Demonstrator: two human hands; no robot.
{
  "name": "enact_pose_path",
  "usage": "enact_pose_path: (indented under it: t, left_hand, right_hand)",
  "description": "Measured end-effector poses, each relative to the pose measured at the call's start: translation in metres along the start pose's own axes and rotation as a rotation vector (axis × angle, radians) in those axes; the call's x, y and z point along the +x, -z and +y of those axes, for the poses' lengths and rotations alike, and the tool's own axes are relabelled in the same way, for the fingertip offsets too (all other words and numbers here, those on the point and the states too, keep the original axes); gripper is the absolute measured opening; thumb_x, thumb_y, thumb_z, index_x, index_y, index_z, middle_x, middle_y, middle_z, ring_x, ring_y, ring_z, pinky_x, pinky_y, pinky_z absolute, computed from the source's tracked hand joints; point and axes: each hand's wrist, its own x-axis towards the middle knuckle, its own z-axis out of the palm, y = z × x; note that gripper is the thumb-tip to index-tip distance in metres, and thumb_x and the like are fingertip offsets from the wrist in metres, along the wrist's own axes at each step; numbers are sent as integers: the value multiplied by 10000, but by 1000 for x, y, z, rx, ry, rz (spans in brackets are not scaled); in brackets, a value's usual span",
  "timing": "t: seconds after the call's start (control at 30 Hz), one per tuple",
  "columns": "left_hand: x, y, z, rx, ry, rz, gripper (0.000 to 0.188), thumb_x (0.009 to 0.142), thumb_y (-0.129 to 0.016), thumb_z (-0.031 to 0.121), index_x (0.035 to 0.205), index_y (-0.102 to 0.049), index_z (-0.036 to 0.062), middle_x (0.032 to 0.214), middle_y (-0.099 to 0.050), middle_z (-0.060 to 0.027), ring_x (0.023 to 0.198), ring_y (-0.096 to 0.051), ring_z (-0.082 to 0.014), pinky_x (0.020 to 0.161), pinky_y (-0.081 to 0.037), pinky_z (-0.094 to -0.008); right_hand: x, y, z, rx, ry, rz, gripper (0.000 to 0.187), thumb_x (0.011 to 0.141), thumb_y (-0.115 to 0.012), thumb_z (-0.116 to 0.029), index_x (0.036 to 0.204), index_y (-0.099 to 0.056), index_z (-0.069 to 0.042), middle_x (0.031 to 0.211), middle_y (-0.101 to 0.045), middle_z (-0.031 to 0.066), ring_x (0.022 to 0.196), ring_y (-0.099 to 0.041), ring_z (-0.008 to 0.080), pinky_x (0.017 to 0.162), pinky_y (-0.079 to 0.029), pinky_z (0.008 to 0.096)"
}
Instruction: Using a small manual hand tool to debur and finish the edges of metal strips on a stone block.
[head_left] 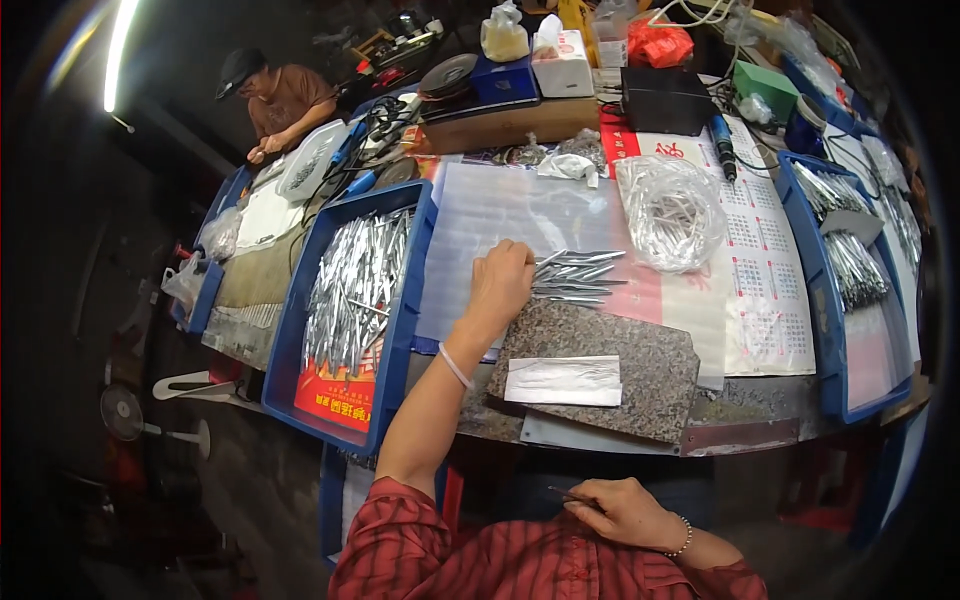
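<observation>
My left hand (503, 283) reaches over the table with its fingers curled down at the left ends of a small pile of slim silvery metal pieces (580, 277). Whatever is under those fingertips is hidden. Low in front of my body, my right hand (630, 513) pinches a thin, dark, slender metal piece (567, 493) between thumb and fingers; its tip points left. A speckled stone slab (650, 375) lies just nearer than the pile, bearing a folded white cloth or paper (563, 381).
Left stands a blue tray (420, 240) heaped with similar metal pieces (355, 290); another blue tray (835, 350) is at right. A plastic bag roll (672, 215), a blue-handled tool (724, 145) and boxes (510, 125) occupy the far side. Another person (290, 100) sits at far left.
</observation>
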Motion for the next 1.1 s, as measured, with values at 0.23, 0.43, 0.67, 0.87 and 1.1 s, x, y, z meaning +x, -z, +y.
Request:
enact_pose_path:
  t: [0.23, 0.43, 0.67, 0.87, 1.1]
  left_hand:
    - [-35, 78, 106, -1870, 256, 8, 123, 985, -554, 99, 1077, -592, 27, 895, -623, -68, 799, -618, -174, 765, -524, -313]
    - [-71, 97, 149, -2300, 221, -148, 141, 993, -548, 124, 1110, -583, 54, 856, -609, -52, 760, -602, -160, 729, -521, -289]
    - [-97, 121, 165, -2202, 29, 162, 157, 1004, -493, 86, 1144, -549, 41, 823, -576, -76, 728, -544, -153, 693, -467, -309]
    - [-108, 125, 167, -1317, -344, 657, 136, 927, -543, -55, 1048, -485, -36, 815, -583, -130, 654, -564, -175, 627, -520, -281]
    - [-67, 109, 126, -714, -137, 657, 100, 897, -616, -30, 994, -601, -48, 836, -634, -110, 728, -603, -143, 663, -477, -242]
  right_hand:
    - [42, -15, -19, 755, -132, 248, 529, 790, -768, -23, 1276, -559, -9, 1167, -649, 0, 604, -438, 4, 543, -378, 172]
    - [67, -47, -23, 828, 48, 145, 561, 753, -850, -120, 1216, -547, -24, 959, -589, -37, 638, -440, 18, 568, -370, 179]
    - [61, -77, -14, 745, 143, 51, 564, 755, -847, -122, 1229, -551, -50, 766, -549, -74, 595, -399, 12, 512, -308, 191]
    - [63, -90, -3, 587, 237, 52, 600, 753, -840, -166, 1254, -531, -46, 786, -571, -27, 603, -445, 33, 527, -380, 215]
    - [53, -57, -5, 418, 51, 206, 571, 882, -726, -181, 1360, -467, -9, 1255, -651, 135, 807, -623, 105, 660, -482, 237]
